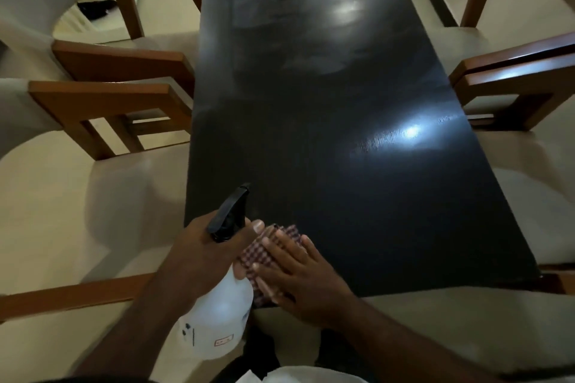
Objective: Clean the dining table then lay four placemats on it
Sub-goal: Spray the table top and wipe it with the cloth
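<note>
The long black dining table (326,102) runs away from me, glossy with light reflections. My left hand (202,252) grips the neck of a white spray bottle (217,314) with a black trigger head pointing over the table's near left corner. My right hand (298,274) lies flat, fingers straight, pressing a red-and-white checked cloth (264,249) onto the table's near edge, right beside the bottle. No placemats are in view.
Cream upholstered chairs with brown wooden arms stand on both sides: two on the left (109,96), two on the right (513,78). Another chair arm (71,295) runs at near left. A pale floor shows between them.
</note>
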